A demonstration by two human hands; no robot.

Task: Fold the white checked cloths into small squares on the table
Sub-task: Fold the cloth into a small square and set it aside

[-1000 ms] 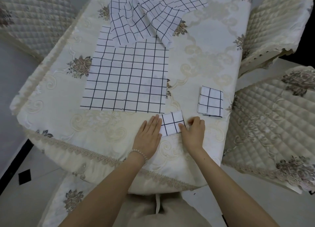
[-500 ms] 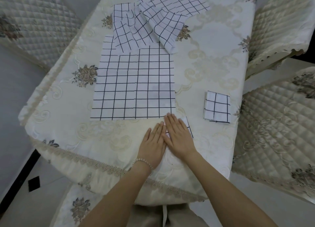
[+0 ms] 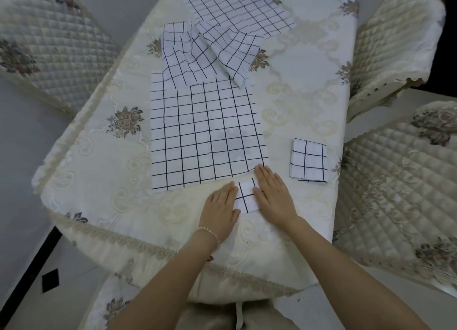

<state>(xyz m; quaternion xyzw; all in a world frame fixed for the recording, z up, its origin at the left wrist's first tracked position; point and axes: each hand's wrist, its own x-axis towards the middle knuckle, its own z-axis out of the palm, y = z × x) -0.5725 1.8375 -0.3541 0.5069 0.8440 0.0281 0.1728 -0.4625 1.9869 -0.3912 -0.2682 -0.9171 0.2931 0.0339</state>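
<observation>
A person's two hands lie flat on a desk (image 3: 309, 87) covered in a cream embroidered cloth. Between them sits a small folded checked cloth (image 3: 245, 196), near the desk's front edge. The left hand (image 3: 220, 209) rests palm down on its left edge; the right hand (image 3: 273, 197) covers its right edge. Both hands are spread open and slightly apart, pressing and gripping nothing.

This looks like the final flattening of a fold. To do it well, the palms should probably sweep outward from the centre so the creases set sharp and the layers stay aligned.

Just beyond the fingertips lies a large unfolded checked cloth (image 3: 205, 131), touching or nearly touching the right fingertips. Further back is a rumpled cloth (image 3: 188, 57), a half-folded one (image 3: 235, 52), and another flat one (image 3: 237, 7) cut off by the top edge. A finished folded square (image 3: 308, 160) sits to the right.

The hands hide the small cloth's side edges, so whether its corners line up cannot be told.
</observation>
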